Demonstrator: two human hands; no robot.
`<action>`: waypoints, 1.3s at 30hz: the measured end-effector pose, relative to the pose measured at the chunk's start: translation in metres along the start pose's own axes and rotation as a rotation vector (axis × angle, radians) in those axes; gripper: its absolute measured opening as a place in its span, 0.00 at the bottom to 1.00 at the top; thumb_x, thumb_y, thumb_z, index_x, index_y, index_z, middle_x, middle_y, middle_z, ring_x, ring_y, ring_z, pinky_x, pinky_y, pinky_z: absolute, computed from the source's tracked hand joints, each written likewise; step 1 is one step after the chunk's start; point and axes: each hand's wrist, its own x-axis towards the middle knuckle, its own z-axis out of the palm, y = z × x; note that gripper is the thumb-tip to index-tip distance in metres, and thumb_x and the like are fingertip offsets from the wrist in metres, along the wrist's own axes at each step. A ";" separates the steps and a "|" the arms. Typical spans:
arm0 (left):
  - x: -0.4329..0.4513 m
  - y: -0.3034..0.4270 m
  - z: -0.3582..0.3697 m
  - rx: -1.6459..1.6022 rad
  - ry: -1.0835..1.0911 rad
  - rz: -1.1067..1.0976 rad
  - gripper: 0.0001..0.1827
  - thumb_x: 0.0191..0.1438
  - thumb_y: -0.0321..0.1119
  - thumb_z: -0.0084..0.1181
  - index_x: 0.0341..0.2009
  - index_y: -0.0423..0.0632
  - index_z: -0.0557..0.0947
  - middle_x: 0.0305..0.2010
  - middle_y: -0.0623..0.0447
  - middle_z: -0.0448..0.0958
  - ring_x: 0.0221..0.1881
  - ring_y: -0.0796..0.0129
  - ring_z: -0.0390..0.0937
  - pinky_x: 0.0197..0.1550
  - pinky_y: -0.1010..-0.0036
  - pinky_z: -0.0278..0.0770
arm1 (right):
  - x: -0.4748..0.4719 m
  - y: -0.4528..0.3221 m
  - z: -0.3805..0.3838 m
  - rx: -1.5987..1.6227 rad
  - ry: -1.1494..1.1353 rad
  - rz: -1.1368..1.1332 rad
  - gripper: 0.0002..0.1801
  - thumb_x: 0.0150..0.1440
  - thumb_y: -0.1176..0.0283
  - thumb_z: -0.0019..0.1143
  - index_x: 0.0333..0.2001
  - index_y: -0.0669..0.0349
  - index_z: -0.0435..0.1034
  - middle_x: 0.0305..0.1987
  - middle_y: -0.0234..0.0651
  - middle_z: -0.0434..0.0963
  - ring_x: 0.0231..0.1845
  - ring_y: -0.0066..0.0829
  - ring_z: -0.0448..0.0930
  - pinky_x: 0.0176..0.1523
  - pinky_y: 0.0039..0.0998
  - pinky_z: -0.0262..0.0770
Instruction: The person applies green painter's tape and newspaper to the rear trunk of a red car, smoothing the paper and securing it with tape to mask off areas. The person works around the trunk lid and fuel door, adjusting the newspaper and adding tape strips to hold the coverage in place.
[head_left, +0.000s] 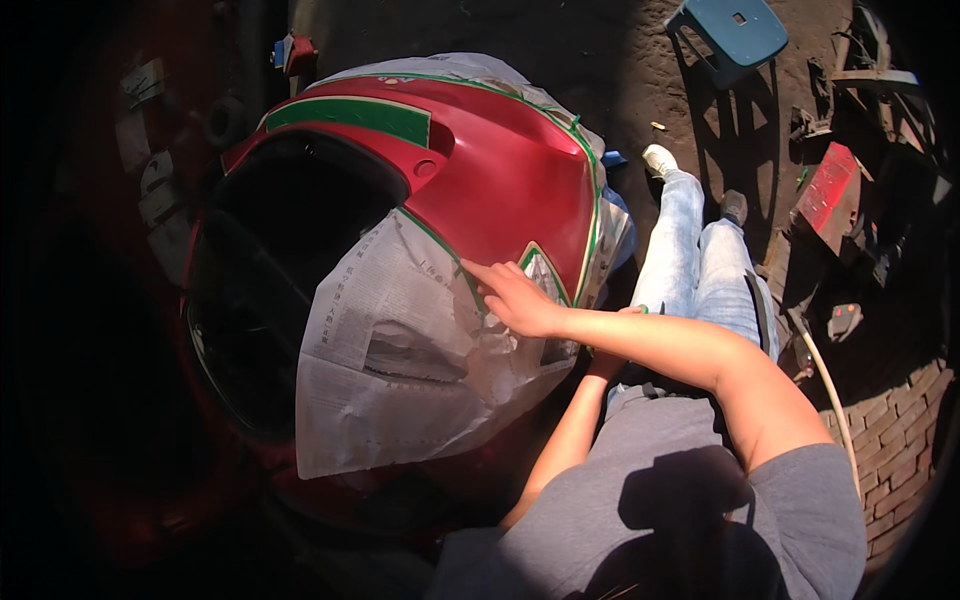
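Note:
My right hand (519, 301) reaches across my body to a glossy red vehicle body panel (510, 176). Its index fingertip touches the green masking tape (433, 235) that runs between the red paint and a sheet of newspaper (405, 427). The paper is creased and torn open in the middle. Beneath my right forearm, my left hand (609, 364) is mostly hidden; a bit of green shows beside it, too small to identify. A broad green masked strip (352, 120) with a pale border lies along the panel's upper part. More taped paper (480, 67) wraps the far edge.
A blue plastic stool (731, 34) stands ahead on the dirt floor. To the right lie a broken red part (829, 187), metal scrap (877, 75) and a pale hose (823, 367) near brick paving (900, 457). Left of the newspaper is a large dark, black-rimmed area (300, 225).

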 end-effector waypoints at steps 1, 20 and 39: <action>0.002 0.007 -0.006 -0.012 -0.021 -0.013 0.18 0.65 0.41 0.46 0.53 0.43 0.74 0.42 0.54 0.75 0.40 0.73 0.72 0.47 0.76 0.70 | -0.001 -0.002 -0.001 0.022 -0.022 0.019 0.37 0.52 0.79 0.45 0.67 0.60 0.53 0.41 0.43 0.72 0.48 0.42 0.68 0.58 0.38 0.62; 0.050 0.067 -0.029 -0.084 0.194 0.035 0.13 0.66 0.38 0.46 0.50 0.50 0.76 0.29 0.58 0.72 0.25 0.79 0.65 0.27 0.79 0.67 | 0.075 -0.042 -0.034 -0.104 -0.162 0.097 0.31 0.56 0.79 0.44 0.65 0.63 0.56 0.37 0.47 0.68 0.42 0.45 0.67 0.51 0.38 0.64; 0.104 0.209 0.013 -0.453 0.346 -0.025 0.14 0.65 0.38 0.45 0.50 0.46 0.75 0.31 0.55 0.74 0.29 0.71 0.69 0.33 0.75 0.69 | 0.232 -0.040 -0.073 -0.097 -0.824 0.313 0.23 0.53 0.82 0.45 0.54 0.58 0.70 0.48 0.45 0.76 0.49 0.44 0.73 0.55 0.39 0.67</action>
